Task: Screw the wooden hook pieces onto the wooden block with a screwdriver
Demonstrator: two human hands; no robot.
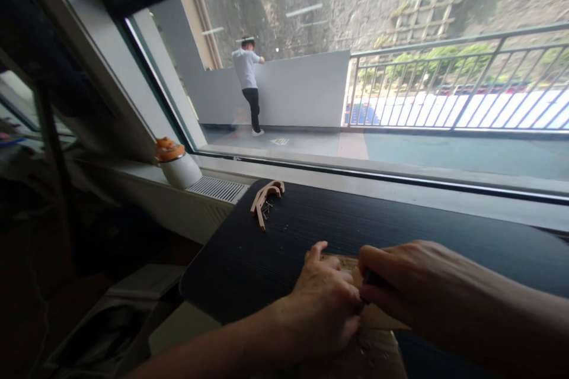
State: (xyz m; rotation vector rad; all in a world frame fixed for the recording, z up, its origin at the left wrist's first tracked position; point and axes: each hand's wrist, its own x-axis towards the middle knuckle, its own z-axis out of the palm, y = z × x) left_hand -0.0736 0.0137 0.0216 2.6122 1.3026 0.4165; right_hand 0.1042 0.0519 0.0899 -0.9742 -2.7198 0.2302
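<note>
My right hand [400, 272] is closed around a dark tool handle [373, 278]; the tool's working end is hidden behind my fingers. Right beside it, my left hand [329, 296] is curled with its fingers pressed on a flat piece of light wood [382, 318], its forefinger sticking up a little. Under both hands lies a worn wooden board [377, 355] with marks and small bits on it. Farther off on the dark table [231, 266] rest curved wooden pieces [262, 198], with several small thin screws or nails [267, 209] next to them.
A white container with an orange top [178, 166] stands on the sill at the left, beside a vent grille [220, 188]. A large window runs behind the table. Outside, a person [246, 80] leans on a low wall; a metal railing [466, 83] continues to the right.
</note>
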